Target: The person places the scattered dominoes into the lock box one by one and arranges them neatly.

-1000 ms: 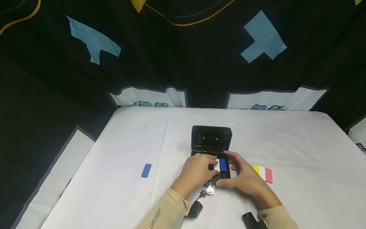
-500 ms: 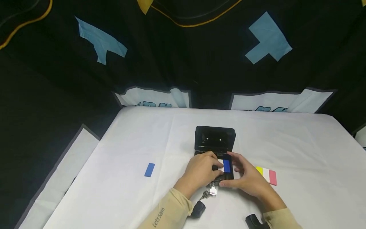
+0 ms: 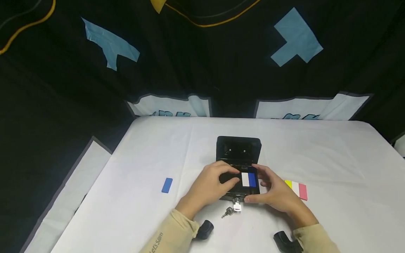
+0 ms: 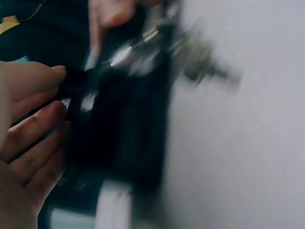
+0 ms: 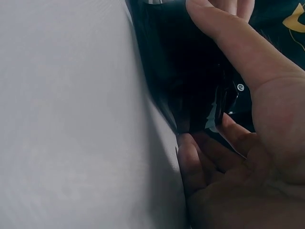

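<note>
A small black metal box (image 3: pixel 233 189) stands on the white-covered table with its lid (image 3: pixel 238 144) raised at the back. Inside, toward the right wall, a white strip (image 3: pixel 245 179) lies side by side with a blue strip (image 3: pixel 252 179). My right hand (image 3: pixel 274 193) grips the box's right end, thumb at the front corner and fingers at the side and back. My left hand (image 3: pixel 210 182) is over the box's left part, thumb and fingers apart with nothing between them. A silver key (image 3: pixel 237 205) sits in the front lock, with a second key (image 3: pixel 228 212) hanging from it.
On the table to the left lies a single blue strip (image 3: pixel 167 185). Right of my right hand is a row of yellow, white and pink strips (image 3: pixel 296 189), partly covered by that hand. A black curtain (image 3: pixel 202 63) rises behind the table's far edge (image 3: pixel 234 118).
My left hand has drawn back leftward from the white strip, its thumb and fingers spreading, and the strip now shows fully. My right hand keeps its grip on the box.
</note>
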`<state>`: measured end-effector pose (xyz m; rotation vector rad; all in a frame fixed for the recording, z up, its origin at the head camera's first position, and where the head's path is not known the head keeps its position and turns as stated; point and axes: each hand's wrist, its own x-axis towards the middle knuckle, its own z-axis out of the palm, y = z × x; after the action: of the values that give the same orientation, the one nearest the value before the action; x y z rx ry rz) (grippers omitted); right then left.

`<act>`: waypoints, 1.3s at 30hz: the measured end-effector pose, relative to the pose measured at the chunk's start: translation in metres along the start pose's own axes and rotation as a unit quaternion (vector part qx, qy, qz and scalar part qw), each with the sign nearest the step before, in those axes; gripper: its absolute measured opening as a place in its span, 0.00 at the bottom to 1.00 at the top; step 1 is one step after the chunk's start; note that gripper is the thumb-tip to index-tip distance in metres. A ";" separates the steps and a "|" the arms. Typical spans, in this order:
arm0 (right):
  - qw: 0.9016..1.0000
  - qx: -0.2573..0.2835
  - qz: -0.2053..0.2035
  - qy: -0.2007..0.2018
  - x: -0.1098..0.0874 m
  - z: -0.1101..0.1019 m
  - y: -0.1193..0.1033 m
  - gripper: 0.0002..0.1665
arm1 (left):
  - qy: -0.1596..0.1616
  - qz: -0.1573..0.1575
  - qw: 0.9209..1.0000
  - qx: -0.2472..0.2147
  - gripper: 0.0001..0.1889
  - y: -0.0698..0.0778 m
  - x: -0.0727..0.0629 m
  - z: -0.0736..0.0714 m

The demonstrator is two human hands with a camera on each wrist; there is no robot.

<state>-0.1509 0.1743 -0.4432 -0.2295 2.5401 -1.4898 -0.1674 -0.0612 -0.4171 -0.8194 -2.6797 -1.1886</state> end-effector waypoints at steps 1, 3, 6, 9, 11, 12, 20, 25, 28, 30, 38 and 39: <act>1.000 0.000 0.003 0.000 0.000 0.000 0.000 0.65 | 0.013 -0.003 1.000 -0.004 0.10 -0.002 -0.003 -0.008; 1.000 -0.002 0.010 0.001 0.001 -0.001 0.000 0.66 | 0.041 -0.016 0.999 -0.005 0.09 -0.009 -0.010 -0.025; 1.000 -0.003 0.016 0.000 0.002 0.000 0.001 0.65 | 0.094 -0.059 0.994 0.008 0.07 -0.026 -0.026 -0.048; 1.000 0.002 0.015 -0.002 0.004 0.000 0.000 0.65 | 0.148 -0.133 0.980 0.016 0.05 -0.047 -0.044 -0.068; 1.000 0.004 0.016 -0.004 0.005 0.001 0.000 0.65 | 0.169 -0.186 0.968 0.017 0.06 -0.060 -0.054 -0.080; 1.000 0.002 0.018 -0.004 0.005 0.001 -0.001 0.66 | 0.171 -0.211 0.962 0.015 0.07 -0.066 -0.059 -0.086; 0.999 -0.014 0.029 0.004 0.002 -0.001 0.000 0.68 | 0.051 -0.307 0.950 -0.036 0.21 -0.092 -0.084 -0.115; 1.000 -0.011 0.028 0.007 0.000 -0.001 0.002 0.68 | 0.007 -0.291 0.955 -0.058 0.28 -0.101 -0.092 -0.119; 1.000 -0.013 0.022 0.010 -0.001 -0.001 0.001 0.68 | -0.014 -0.282 0.958 -0.048 0.33 -0.102 -0.093 -0.121; 1.000 -0.014 0.019 0.012 -0.002 -0.001 0.000 0.68 | -0.022 -0.280 0.959 -0.044 0.34 -0.103 -0.093 -0.122; 1.000 -0.001 0.013 0.007 -0.001 0.002 0.000 0.67 | -0.028 -0.284 0.957 -0.044 0.30 -0.107 -0.098 -0.122; 1.000 0.000 0.014 0.006 -0.001 0.002 0.000 0.67 | -0.025 -0.281 0.959 -0.041 0.30 -0.107 -0.098 -0.121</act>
<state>-0.1496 0.1723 -0.4441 -0.1852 2.5420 -1.4868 -0.1535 -0.2495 -0.4332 -0.0757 -3.0251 -1.3965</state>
